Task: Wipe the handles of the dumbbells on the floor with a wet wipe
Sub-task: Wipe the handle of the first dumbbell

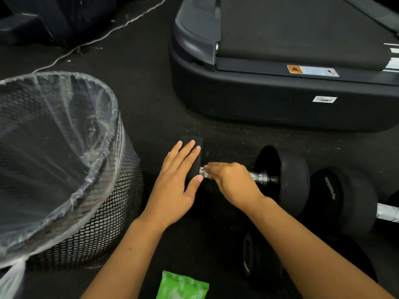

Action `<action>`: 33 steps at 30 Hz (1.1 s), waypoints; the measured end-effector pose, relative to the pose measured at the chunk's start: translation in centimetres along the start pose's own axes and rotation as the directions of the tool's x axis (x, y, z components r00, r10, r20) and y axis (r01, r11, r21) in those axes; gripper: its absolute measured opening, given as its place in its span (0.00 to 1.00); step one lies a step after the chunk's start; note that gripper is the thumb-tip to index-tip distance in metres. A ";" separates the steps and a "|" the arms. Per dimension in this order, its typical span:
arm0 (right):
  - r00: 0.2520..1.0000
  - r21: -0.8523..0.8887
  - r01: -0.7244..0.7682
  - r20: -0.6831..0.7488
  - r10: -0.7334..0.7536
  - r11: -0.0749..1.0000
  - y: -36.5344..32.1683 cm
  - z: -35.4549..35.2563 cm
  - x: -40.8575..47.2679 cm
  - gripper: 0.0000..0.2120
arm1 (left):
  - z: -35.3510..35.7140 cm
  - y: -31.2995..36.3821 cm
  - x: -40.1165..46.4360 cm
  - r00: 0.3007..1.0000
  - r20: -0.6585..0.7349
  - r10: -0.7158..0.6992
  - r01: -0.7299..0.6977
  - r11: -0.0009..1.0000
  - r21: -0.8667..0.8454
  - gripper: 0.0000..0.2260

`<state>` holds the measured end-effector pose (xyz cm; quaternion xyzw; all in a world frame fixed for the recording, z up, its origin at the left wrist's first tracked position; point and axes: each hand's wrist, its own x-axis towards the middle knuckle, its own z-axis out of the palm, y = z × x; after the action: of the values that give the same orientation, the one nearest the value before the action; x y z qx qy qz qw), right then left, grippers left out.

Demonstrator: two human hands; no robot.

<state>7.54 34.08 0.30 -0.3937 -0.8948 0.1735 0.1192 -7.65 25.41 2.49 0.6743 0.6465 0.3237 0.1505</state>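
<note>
Here the flat, open left hand steadied the dumbbell; the right hand gripped a wet wipe round its handle, wiping underway; next, probably, the bare right stretch.

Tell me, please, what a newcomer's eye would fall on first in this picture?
At centre, the right hand grips a white wet wipe round the chrome handle of a black round-headed dumbbell, while the left hand rests flat on its other head. A plastic-lined black mesh bin stands left.
</note>
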 end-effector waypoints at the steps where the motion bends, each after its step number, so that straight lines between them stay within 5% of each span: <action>1: 1.000 -0.008 -0.024 0.005 0.024 1.000 0.3 -0.1 0.2 0.14 | 0.0 0.0 -0.1 1.000 0.003 0.006 -0.006 1.000 -0.001 0.26; 4: 0.997 -0.056 -0.083 -0.011 0.082 0.995 -0.5 0.3 0.9 0.14 | -0.1 -0.1 0.0 1.000 0.001 0.022 -0.022 1.000 0.001 0.26; 8: 0.992 -0.079 0.102 -0.070 -0.108 0.992 -0.4 0.8 -0.8 0.15 | 0.0 -0.1 -0.1 1.000 -0.005 0.013 -0.013 1.000 -0.011 0.26; 12: 0.997 -0.093 0.017 -0.070 -0.023 0.996 -0.6 0.6 0.2 0.17 | 0.1 -0.1 -0.1 1.000 -0.011 0.016 -0.016 1.000 -0.017 0.26; 16: 0.988 -0.159 0.139 -0.040 -0.147 0.978 -0.2 1.2 -0.5 0.18 | 0.2 -0.1 0.0 1.000 -0.021 0.015 -0.016 0.999 -0.035 0.26; 20: 1.000 -0.130 0.005 -0.012 -0.007 0.992 -0.4 0.2 0.7 0.14 | 0.3 -0.2 0.0 0.999 -0.031 0.025 -0.026 0.999 -0.036 0.25; 24: 0.990 -0.139 0.113 -0.066 -0.123 0.984 -0.3 1.1 -0.6 0.17 | 0.4 -0.3 0.1 0.999 -0.034 0.025 -0.027 0.999 -0.044 0.26; 27: 0.996 -0.101 -0.065 -0.064 0.059 0.993 -0.5 0.0 0.5 0.09 | 0.4 -0.3 0.0 0.999 -0.037 0.039 -0.040 0.998 -0.041 0.26; 33: 0.993 -0.086 -0.095 0.061 0.101 0.992 -0.6 -0.2 0.7 0.08 | 0.6 -0.3 -0.2 0.997 -0.053 0.049 -0.050 0.999 -0.011 0.25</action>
<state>6.74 34.25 0.82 -0.4360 -0.8842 0.1547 0.0650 -7.49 25.36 1.76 0.6805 0.6312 0.3489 0.1296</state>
